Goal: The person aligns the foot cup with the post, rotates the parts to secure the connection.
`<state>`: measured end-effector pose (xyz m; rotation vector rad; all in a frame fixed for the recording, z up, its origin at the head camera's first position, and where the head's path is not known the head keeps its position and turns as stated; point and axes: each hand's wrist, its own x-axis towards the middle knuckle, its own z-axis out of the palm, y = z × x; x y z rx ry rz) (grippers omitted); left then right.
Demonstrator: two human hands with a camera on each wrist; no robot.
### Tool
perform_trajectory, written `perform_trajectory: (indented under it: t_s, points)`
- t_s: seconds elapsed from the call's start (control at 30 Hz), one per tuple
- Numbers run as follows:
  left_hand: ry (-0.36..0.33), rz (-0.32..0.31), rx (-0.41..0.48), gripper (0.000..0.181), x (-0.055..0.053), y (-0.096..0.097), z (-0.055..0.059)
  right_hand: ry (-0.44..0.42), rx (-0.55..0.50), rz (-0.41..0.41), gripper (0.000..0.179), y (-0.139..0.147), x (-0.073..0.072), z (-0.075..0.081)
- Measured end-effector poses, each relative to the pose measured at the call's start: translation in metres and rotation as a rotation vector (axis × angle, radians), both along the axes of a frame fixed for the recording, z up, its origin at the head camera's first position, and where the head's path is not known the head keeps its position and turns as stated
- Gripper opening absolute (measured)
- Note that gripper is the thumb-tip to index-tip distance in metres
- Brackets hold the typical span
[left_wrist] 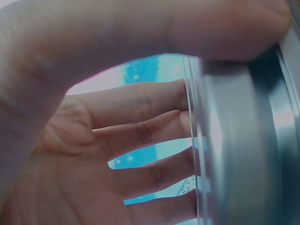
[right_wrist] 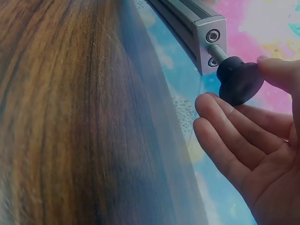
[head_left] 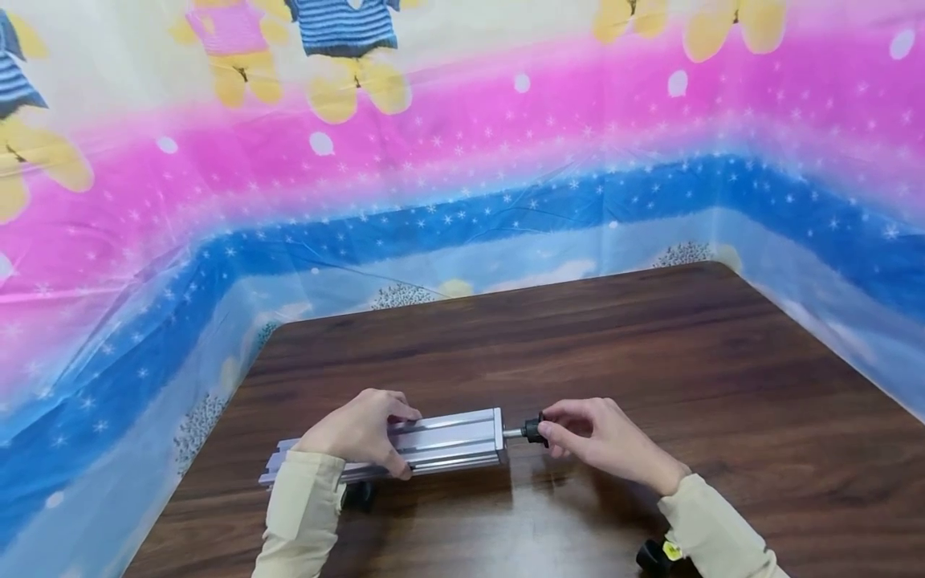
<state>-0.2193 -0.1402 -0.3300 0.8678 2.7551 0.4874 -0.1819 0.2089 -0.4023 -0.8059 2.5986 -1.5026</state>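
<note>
My left hand (head_left: 361, 429) grips a silver aluminium extrusion (head_left: 451, 437) held just over the table, thumb on the near side and fingers on the far side. The left wrist view shows the grooved metal (left_wrist: 234, 150) close up. From the right end of the bar, a threaded rod (right_wrist: 218, 53) sticks out of an end plate (right_wrist: 205, 44) with socket screws. On this rod sits a black levelling foot (right_wrist: 241, 84), pinched between the thumb and fingers of my right hand (head_left: 614, 445). Part of the rod shows bare between plate and foot.
A dark wood-grain table (head_left: 578, 337) lies beneath both hands. Behind and beside it hangs a pink and blue patterned cloth (head_left: 462, 152). A black wrist-worn device (head_left: 653, 555) shows by the right sleeve, another dark one (head_left: 357, 495) by the left.
</note>
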Motion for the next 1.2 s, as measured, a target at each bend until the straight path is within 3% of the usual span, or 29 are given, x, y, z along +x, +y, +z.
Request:
perform_trajectory:
  t_s: [0.23,0.47,0.67,0.87,1.1,1.2]
  points:
    - [-0.012,0.012,0.001,0.068,-0.002,-0.001,0.000,-0.022,0.002,0.001,0.039,0.000,-0.003,-0.003]
    - [-0.011,0.021,-0.003,0.068,-0.004,-0.003,0.001,0.073,-0.078,0.058,0.055,0.002,-0.001,-0.005]
    - [-0.014,0.022,-0.004,0.069,-0.004,-0.004,-0.001,0.086,-0.089,0.063,0.042,-0.001,-0.002,-0.005]
    - [-0.020,0.032,0.007,0.069,-0.002,-0.007,-0.004,0.080,-0.018,0.018,0.031,-0.004,-0.003,-0.006]
    - [0.019,-0.009,0.010,0.066,-0.002,-0.008,-0.008,-0.003,-0.019,0.034,0.033,-0.005,-0.004,-0.011]
    - [0.031,-0.008,0.007,0.066,-0.003,-0.009,-0.008,0.018,-0.005,0.039,0.039,-0.005,-0.004,-0.012]
